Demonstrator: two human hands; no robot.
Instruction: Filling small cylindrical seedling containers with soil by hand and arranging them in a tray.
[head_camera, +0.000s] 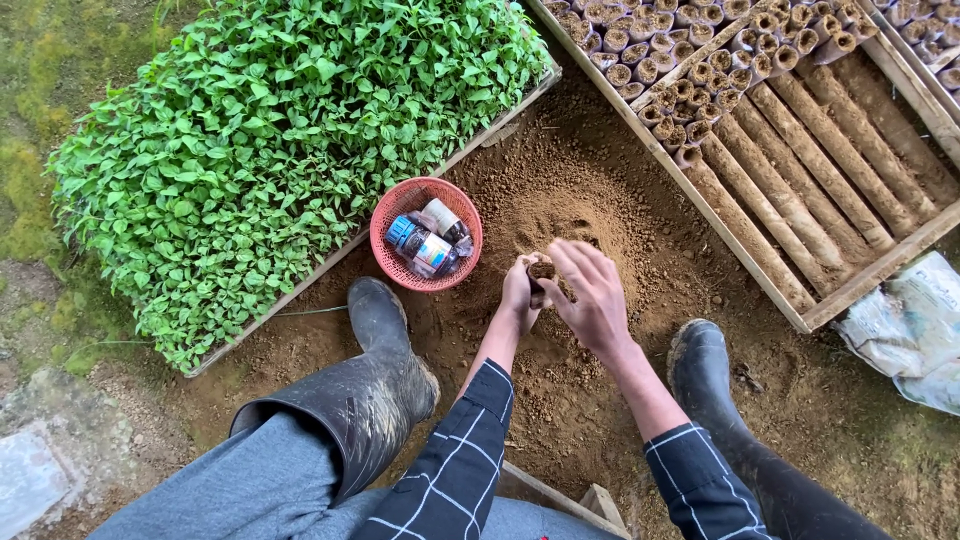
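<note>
Left hand (520, 292): we are closing our fingers around a small soil-filled seedling pot (541, 271), holding it upright just above the ground.
Right hand (592, 300): we are holding it spread, fingers apart, over and just beside the pot's mouth; whether the fingertips are touching the soil in it, we cannot tell.
Seedling pot: it is sitting in our left hand's grip, brown soil showing at its top, directly over the near edge of the loose soil mound (560, 205).
Soil mound: it is lying heaped on the bare earth between our two boots and the wooden frames.
Rubber boots: we are wearing a muddy dark left boot (375, 375) and a right boot (705, 375), planted on either side of our hands.
Red basket (395, 255): it is resting on the soil left of our hands, holding a few small bottles and packets (428, 238).
Seedling bed (270, 140): green leafy seedlings are filling a wooden-edged frame at upper left.
Wooden tray (790, 300): it is standing at upper right, holding rows of filled pots (690, 40) at its far end and long soil ridges nearer us.
White sack (915, 330): it is lying crumpled at the right edge, beside the tray's corner.
</note>
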